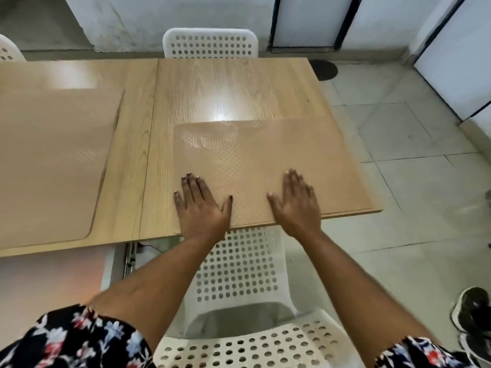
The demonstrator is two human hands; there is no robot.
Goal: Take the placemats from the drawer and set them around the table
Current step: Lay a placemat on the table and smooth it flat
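Both hands, left [202, 208] and right [296, 205], lie flat with fingers spread on the placemat [265, 160], gripping nothing, table [212, 88] underneath.

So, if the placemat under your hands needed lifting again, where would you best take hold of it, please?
Probably the near edge of the placemat, from the chair side: it lies flat and thin, but that edge reaches the rim of the table, so fingers could slip beneath. Both the left hand and the right hand are already there.

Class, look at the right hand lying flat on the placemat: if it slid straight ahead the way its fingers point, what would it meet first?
Nothing, it seems: beyond the right hand lie only placemat and bare table.
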